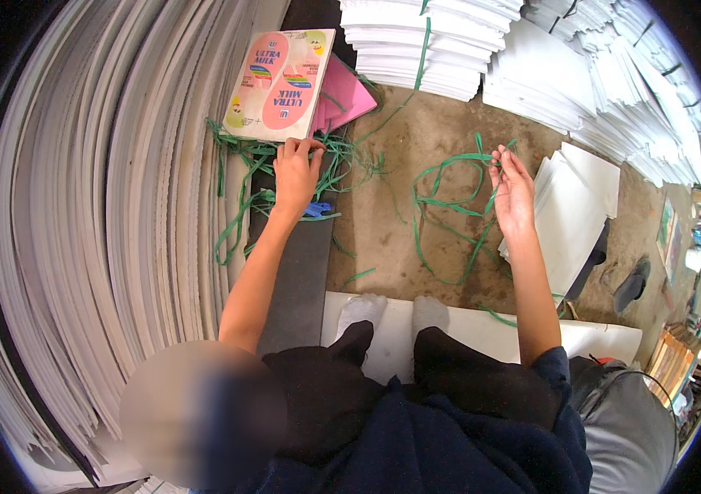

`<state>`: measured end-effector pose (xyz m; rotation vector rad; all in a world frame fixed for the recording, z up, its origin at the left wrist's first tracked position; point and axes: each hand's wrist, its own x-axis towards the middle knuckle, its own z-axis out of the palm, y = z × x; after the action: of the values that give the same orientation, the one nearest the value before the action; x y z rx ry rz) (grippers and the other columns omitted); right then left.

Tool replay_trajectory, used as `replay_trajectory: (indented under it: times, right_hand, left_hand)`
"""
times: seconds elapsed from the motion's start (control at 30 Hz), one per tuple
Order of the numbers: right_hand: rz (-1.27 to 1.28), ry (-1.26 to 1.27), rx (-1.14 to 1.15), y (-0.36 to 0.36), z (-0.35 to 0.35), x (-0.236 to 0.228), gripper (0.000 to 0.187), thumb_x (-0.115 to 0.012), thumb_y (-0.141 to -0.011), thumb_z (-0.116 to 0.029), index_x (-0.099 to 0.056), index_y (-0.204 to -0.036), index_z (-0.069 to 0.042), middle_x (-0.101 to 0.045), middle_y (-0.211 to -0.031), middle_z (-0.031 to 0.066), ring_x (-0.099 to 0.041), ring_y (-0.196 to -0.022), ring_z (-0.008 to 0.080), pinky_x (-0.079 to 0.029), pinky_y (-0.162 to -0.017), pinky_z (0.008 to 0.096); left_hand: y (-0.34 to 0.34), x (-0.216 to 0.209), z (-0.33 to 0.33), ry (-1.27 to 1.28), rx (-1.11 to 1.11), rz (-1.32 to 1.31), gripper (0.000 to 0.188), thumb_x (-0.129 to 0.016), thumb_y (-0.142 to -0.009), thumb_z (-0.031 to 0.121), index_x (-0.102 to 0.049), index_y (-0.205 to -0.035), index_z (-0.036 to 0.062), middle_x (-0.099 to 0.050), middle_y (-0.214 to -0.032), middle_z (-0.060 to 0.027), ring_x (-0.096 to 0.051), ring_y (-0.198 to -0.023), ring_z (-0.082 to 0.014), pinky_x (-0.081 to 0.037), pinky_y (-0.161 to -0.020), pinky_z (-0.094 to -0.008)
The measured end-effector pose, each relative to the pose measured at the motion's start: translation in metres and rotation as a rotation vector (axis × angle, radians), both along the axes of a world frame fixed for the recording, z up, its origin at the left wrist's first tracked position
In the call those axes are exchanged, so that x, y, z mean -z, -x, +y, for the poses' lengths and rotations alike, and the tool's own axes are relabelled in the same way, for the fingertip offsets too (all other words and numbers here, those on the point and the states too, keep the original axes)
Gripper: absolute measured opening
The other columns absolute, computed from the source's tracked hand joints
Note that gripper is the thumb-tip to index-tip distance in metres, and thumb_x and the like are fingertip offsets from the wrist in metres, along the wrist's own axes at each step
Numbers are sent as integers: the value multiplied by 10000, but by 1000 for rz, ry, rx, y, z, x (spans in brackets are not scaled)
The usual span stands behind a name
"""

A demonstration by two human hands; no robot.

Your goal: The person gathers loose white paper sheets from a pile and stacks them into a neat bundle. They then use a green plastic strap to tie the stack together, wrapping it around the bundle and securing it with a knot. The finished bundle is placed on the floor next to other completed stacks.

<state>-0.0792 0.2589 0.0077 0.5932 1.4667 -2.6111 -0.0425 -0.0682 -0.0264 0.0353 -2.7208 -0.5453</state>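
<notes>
Right hand: My right hand (514, 193) is standing raised, with thumb and fingertips close together; they seem to be pinching the green string (441, 202).
Green string: It is spreading in loose loops beside and below these fingers, over the brown floor (387, 235). I suppose the raised hand is giving the loops some room. Which parts are hanging and which are lying, I cannot tell.
Left hand: My left hand (294, 177) is resting with bent fingers at the near edge of the printed pack (280, 86), above the string tangle (334, 169). Whether the fingertips are clamped on a strand, I cannot tell.
Printed pack: It is lying flat, partly covering the pink sheets (350, 95); perhaps its weight is steadying what is under it.
Blue scrap: The blue scrap (317, 210) is lying just below the tangle.
Paper stacks: The tall stack (161, 165) is standing at my left, the white stack (569, 193) is lying beyond my right hand, probably to leave the middle for working.
Feet: My feet (361, 309) are resting on a white board (499, 333), maybe because it is cleaner.
</notes>
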Motion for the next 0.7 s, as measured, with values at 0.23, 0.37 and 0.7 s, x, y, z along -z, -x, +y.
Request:
replay_trajectory:
  times: [0.23,0.37,0.7]
  right_hand:
    - [44,60,-21,-26,-25,-22,188,-571,-814,-114,-548,-948,16,-570,-951,74,-537,-881,139,-440,-783,260]
    - [69,47,-74,-50,-43,-42,167,-537,-830,-94,-536,-951,21,-563,-971,77,-537,-888,142,-436,-757,266]
    - [351,-416,-298,-15,-23,-195,176,-574,-808,-182,-579,-916,-43,-596,-925,42,-500,-822,84,-381,-712,238]
  left_hand:
    - [-26,-55,123,-922,337,-180,253,-504,-851,237,-591,-983,39,-514,-901,-89,-496,-868,-177,-441,-699,-278]
    - [-26,-74,152,-1073,327,-130,255,-486,-863,217,-572,-1032,46,-524,-915,-77,-463,-929,-170,-366,-821,-283]
    - [30,-240,141,-1314,530,35,283,-428,-897,212,-599,-854,-9,-530,-719,5,-466,-699,-77,-413,-697,-237]
